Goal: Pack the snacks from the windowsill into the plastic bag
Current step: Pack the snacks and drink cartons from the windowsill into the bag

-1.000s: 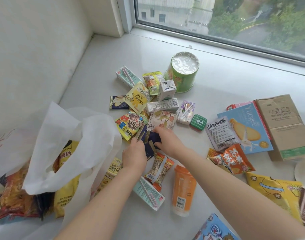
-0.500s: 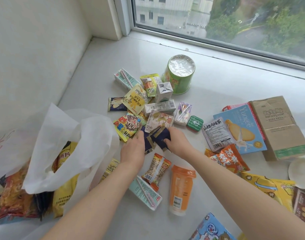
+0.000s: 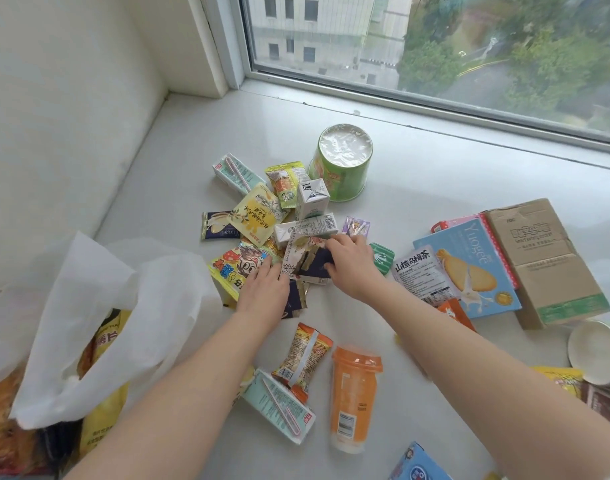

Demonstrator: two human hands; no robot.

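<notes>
Many snacks lie scattered on the white windowsill (image 3: 435, 174). My right hand (image 3: 352, 266) grips a dark navy packet (image 3: 314, 263) in the middle of the pile, over a floral tea packet (image 3: 298, 249). My left hand (image 3: 263, 292) rests on another dark navy packet (image 3: 296, 301) beside a yellow cartoon snack bag (image 3: 234, 268); its fingertips are hidden among the packets. The white plastic bag (image 3: 99, 317) stands open at the left with yellow and red snack bags inside.
A green cup (image 3: 341, 164), small milk cartons (image 3: 312, 199), a blue biscuit box (image 3: 469, 268) and a cardboard box (image 3: 542, 258) lie around. An orange bottle (image 3: 353, 396), a mint carton (image 3: 279, 407) and a paper cup (image 3: 594, 351) lie nearer me. Wall at left.
Both hands have moved forward into the pile. The right hand has lifted its navy packet up over the floral packet; the left hand slid toward the yellow cartoon bag.
</notes>
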